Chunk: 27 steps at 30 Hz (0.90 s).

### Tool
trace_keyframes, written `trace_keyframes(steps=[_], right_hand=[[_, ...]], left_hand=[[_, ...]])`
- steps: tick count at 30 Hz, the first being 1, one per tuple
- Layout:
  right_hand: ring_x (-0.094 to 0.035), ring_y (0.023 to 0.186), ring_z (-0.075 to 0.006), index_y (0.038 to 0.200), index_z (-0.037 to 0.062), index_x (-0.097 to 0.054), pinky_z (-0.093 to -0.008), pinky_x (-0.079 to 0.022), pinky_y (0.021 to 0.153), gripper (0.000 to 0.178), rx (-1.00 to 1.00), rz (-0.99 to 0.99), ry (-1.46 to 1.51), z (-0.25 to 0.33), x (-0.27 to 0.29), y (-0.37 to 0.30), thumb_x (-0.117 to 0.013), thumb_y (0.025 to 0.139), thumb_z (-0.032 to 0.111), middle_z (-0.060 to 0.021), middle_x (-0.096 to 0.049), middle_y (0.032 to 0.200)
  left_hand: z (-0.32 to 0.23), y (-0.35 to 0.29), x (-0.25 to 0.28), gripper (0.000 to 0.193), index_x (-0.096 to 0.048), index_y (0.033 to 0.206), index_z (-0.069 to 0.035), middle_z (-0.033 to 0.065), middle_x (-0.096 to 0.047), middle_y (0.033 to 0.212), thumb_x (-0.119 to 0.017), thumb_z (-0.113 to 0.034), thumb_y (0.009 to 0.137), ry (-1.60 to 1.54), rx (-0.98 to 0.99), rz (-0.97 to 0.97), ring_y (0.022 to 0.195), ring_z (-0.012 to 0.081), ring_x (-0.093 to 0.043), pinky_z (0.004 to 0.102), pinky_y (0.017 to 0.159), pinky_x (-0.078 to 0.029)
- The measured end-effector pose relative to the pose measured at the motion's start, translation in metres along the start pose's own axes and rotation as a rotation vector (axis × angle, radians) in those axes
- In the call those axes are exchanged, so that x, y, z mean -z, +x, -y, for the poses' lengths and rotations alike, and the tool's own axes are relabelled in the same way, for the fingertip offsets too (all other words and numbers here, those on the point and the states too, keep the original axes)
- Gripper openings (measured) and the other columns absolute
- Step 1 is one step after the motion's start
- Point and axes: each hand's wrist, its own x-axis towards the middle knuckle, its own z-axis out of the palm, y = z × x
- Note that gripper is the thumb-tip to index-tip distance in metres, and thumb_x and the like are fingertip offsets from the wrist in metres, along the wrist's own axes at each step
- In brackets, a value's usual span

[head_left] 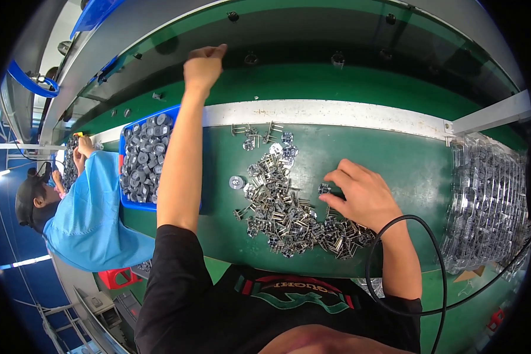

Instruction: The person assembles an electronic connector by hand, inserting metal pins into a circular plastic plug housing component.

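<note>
My left hand (203,69) reaches out over the green conveyor belt, fingers curled together; whatever they hold, if anything, cannot be made out. Above the table, my right hand (363,194) has a small metal-pinned electronic part (324,189) between thumb and fingertips. Left of that hand lies a loose pile of similar metal-pinned parts (286,215), spreading toward the table's near edge. A single round grey cap (236,182) rests beside the pile. Under my left forearm stands a blue bin (124,194), full of round grey caps (144,159); my arm hides part of it.
Stacked clear plastic trays (484,200) stand at the right end of the green table (407,153). A white rail (336,110) separates table and belt (301,79), which carries several small dark parts. A black cable (436,253) loops by my right forearm. A co-worker in blue (94,212) sits left.
</note>
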Motion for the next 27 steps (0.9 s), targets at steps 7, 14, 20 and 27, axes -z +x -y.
trace_keyframes(steps=[7, 14, 20, 27], right_hand=[[-0.063, 0.079, -0.0304, 0.085, 0.0047, -0.063, -0.0406, -0.053, 0.067, 0.008, 0.068, -0.209, 0.042, -0.008, -0.004, 0.005, -0.069, 0.082, 0.009, -0.0082, -0.058, 0.088], [-0.064, 0.066, -0.0189, 0.086, 0.0034, -0.066, -0.0294, -0.052, 0.057, 0.01, 0.037, -0.376, 0.357, 0.004, -0.002, 0.005, -0.073, 0.079, 0.0, -0.0062, -0.066, 0.088], [-0.063, 0.066, -0.0128, 0.095, 0.0025, -0.071, -0.0245, -0.05, 0.057, 0.018, 0.054, -0.518, 0.516, 0.008, -0.004, 0.006, -0.076, 0.078, -0.002, -0.0066, -0.067, 0.086], [-0.065, 0.074, -0.0146, 0.096, 0.0008, -0.073, -0.0257, -0.053, 0.062, 0.02, -0.067, -0.647, 0.69, 0.017, -0.012, 0.011, -0.076, 0.077, -0.004, -0.0083, -0.066, 0.086]], left_hand=[[0.033, -0.028, 0.043, 0.032, -0.074, 0.104, -0.007, 0.0174, -0.071, 0.106, -0.073, -0.018, 0.074, 0.651, -0.237, 0.234, 0.1, 0.0329, -0.067, 0.0386, 0.09, -0.052], [-0.01, -0.093, 0.026, 0.03, -0.073, 0.101, -0.004, 0.0163, -0.067, 0.099, -0.073, -0.01, 0.072, 0.202, -0.413, 0.075, 0.085, 0.0289, -0.068, 0.0363, 0.078, -0.055], [-0.051, -0.191, 0.004, 0.04, -0.07, 0.113, -0.004, 0.0075, -0.061, 0.105, -0.072, 0.009, 0.075, -0.479, -0.291, 0.402, 0.09, 0.0119, -0.063, 0.0256, 0.08, -0.059], [-0.057, -0.229, -0.017, 0.047, -0.063, 0.119, 0.007, 0.0068, -0.058, 0.097, -0.07, 0.019, 0.074, -0.655, -0.123, 0.546, 0.088, 0.0121, -0.066, 0.0223, 0.081, -0.057]])
